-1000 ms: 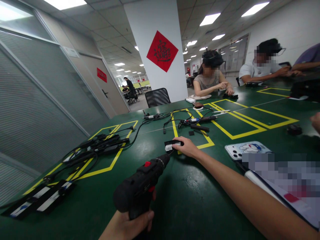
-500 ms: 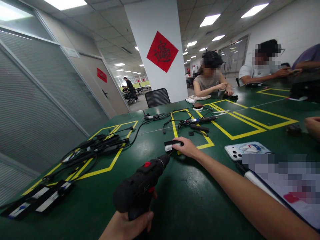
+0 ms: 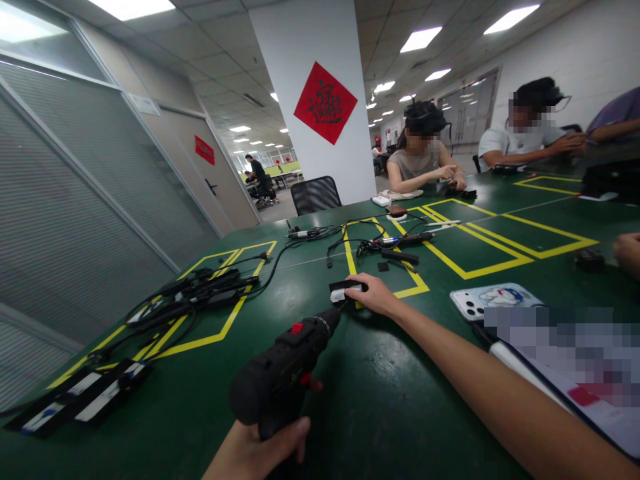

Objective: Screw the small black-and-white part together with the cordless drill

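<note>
In the lower middle, my left hand (image 3: 265, 447) is wrapped round the grip of a black cordless drill (image 3: 280, 373) with red buttons. A fingertip shows by its trigger. The drill points forward and to the right, its thin bit close to a small black block with a white label (image 3: 339, 293). Whether the bit touches the block, I cannot tell. From the right, my right hand (image 3: 373, 295) grips that block by its right end on the green table (image 3: 390, 413). My fingers cover part of it.
Tangled black cables (image 3: 215, 293) lie left, above black boxes with white labels (image 3: 100, 397). Ahead are a pen-like tool (image 3: 410, 239) and small black parts (image 3: 400, 257). A phone (image 3: 495, 300) lies right. People sit across the table, and another person's hand (image 3: 627, 252) shows at right.
The drill and my left hand have shifted very slightly right. My right hand stays on the block. Across the table, one person's hands have moved a little.
</note>
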Demonstrator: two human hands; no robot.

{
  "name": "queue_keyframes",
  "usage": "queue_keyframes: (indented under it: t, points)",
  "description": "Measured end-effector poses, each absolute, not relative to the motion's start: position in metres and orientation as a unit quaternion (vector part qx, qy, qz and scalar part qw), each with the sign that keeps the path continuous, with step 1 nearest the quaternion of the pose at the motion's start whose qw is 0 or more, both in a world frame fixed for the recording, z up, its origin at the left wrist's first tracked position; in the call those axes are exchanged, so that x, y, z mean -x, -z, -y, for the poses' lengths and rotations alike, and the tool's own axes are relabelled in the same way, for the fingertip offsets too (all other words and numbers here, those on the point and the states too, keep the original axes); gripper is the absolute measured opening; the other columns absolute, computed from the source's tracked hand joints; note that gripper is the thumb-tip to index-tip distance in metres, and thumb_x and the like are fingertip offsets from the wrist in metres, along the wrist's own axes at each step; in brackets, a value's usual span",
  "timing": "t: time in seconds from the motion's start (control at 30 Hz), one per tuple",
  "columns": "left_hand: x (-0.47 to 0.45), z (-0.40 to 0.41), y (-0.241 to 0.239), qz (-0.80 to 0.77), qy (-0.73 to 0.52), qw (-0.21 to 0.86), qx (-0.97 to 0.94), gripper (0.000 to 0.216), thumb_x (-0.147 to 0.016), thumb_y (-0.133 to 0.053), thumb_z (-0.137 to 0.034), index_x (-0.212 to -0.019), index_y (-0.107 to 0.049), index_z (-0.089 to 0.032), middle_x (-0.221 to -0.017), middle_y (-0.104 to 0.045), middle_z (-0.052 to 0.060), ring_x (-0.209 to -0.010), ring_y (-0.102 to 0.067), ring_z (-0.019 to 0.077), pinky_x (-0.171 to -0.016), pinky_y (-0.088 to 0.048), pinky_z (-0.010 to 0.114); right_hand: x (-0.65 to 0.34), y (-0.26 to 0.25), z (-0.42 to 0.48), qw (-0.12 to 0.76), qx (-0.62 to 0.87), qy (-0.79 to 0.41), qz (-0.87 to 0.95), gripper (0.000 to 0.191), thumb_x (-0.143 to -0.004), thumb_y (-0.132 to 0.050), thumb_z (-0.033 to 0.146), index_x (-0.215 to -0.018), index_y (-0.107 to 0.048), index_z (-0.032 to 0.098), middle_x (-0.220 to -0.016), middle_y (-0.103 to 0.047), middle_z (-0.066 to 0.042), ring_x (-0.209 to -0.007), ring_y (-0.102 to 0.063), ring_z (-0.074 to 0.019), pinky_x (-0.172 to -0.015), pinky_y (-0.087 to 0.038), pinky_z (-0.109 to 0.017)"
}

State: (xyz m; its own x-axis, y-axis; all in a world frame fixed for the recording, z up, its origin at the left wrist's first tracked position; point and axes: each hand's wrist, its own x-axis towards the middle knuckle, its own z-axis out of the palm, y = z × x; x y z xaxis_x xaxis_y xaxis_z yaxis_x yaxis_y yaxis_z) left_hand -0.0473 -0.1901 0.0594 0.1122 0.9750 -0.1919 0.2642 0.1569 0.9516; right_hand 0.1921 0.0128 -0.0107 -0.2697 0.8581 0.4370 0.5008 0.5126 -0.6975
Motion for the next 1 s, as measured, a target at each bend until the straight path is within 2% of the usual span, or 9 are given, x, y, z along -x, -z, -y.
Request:
queue_keyframes:
  t: [0.2,0.37,0.47,0.53,0.67,0.73,0.83,0.93,1.0]
  points:
    - [0.042,0.194,-0.067,-0.56,-0.379,0.52,-0.522,0.07,-0.069,-0.072,-0.05,-0.127,-0.053,-0.015,-0.054,-0.062,-0.001,-0.049,-0.055,0.018,-0.058,-0.046,0.031,-0.192,0.011,-0.013,0.409,0.446,-0.213,0.767,0.032,-0.091,-0.057,0.036,-0.117,-0.057,0.017,-0.117,-0.06,-0.008,-0.102,-0.06,-0.0215,-0.089,-0.049,-0.044]
    - [0.041,0.194,-0.072,-0.553,-0.401,0.526,-0.507,0.069,-0.07,-0.072,-0.047,-0.128,-0.05,-0.018,-0.09,-0.071,0.008,-0.047,-0.057,0.0159,-0.059,-0.046,0.032,-0.192,0.011,-0.013,0.411,0.444,-0.211,0.768,0.033,-0.091,-0.057,0.036,-0.118,-0.057,0.017,-0.118,-0.06,-0.008,-0.103,-0.06,-0.0218,-0.09,-0.049,-0.045]
    - [0.041,0.193,-0.071,-0.546,-0.402,0.536,-0.503,0.063,-0.069,-0.073,-0.046,-0.121,-0.055,-0.017,-0.099,-0.07,0.01,-0.045,-0.056,0.0142,-0.055,-0.045,0.031,-0.192,0.012,-0.014,0.412,0.443,-0.211,0.768,0.033,-0.091,-0.057,0.036,-0.118,-0.057,0.017,-0.118,-0.06,-0.008,-0.103,-0.06,-0.0217,-0.089,-0.049,-0.044]
    - [0.04,0.192,-0.07,-0.54,-0.4,0.539,-0.508,0.063,-0.066,-0.076,-0.046,-0.117,-0.056,-0.016,-0.095,-0.071,0.01,-0.044,-0.055,0.0134,-0.05,-0.043,0.029,-0.192,0.013,-0.014,0.413,0.442,-0.21,0.768,0.033,-0.091,-0.057,0.036,-0.118,-0.057,0.017,-0.117,-0.06,-0.008,-0.102,-0.06,-0.0216,-0.089,-0.049,-0.044]
    - [0.041,0.191,-0.071,-0.547,-0.37,0.541,-0.521,0.053,-0.068,-0.074,-0.046,-0.107,-0.062,-0.013,-0.057,-0.065,0.002,-0.042,-0.051,0.0144,-0.045,-0.035,0.025,-0.192,0.013,-0.014,0.413,0.443,-0.21,0.768,0.033,-0.091,-0.057,0.036,-0.118,-0.057,0.017,-0.117,-0.06,-0.008,-0.102,-0.06,-0.0214,-0.089,-0.049,-0.044]
    - [0.041,0.191,-0.072,-0.555,-0.357,0.539,-0.524,0.048,-0.07,-0.072,-0.046,-0.102,-0.063,-0.012,-0.046,-0.059,-0.001,-0.043,-0.05,0.0152,-0.046,-0.033,0.025,-0.192,0.013,-0.015,0.412,0.445,-0.212,0.766,0.033,-0.091,-0.057,0.036,-0.118,-0.057,0.017,-0.118,-0.06,-0.008,-0.103,-0.06,-0.0217,-0.09,-0.049,-0.045]
    - [0.041,0.191,-0.074,-0.562,-0.36,0.531,-0.522,0.046,-0.069,-0.073,-0.045,-0.1,-0.062,-0.012,-0.049,-0.06,-0.001,-0.045,-0.052,0.0153,-0.049,-0.036,0.026,-0.192,0.013,-0.015,0.411,0.447,-0.215,0.765,0.033,-0.091,-0.057,0.036,-0.119,-0.057,0.017,-0.119,-0.059,-0.008,-0.104,-0.059,-0.022,-0.091,-0.048,-0.045]
    - [0.041,0.191,-0.074,-0.563,-0.37,0.528,-0.517,0.05,-0.07,-0.072,-0.045,-0.107,-0.06,-0.013,-0.049,-0.058,-0.003,-0.045,-0.052,0.0158,-0.05,-0.039,0.026,-0.192,0.012,-0.014,0.41,0.448,-0.216,0.765,0.033,-0.091,-0.057,0.036,-0.118,-0.057,0.017,-0.119,-0.059,-0.008,-0.104,-0.059,-0.0219,-0.091,-0.048,-0.045]
    - [0.041,0.191,-0.072,-0.559,-0.381,0.528,-0.514,0.054,-0.069,-0.073,-0.044,-0.111,-0.058,-0.014,-0.055,-0.061,-0.001,-0.045,-0.052,0.0151,-0.049,-0.041,0.027,-0.192,0.011,-0.013,0.409,0.448,-0.216,0.765,0.032,-0.092,-0.057,0.036,-0.118,-0.057,0.017,-0.118,-0.06,-0.008,-0.104,-0.06,-0.0217,-0.09,-0.049,-0.045]
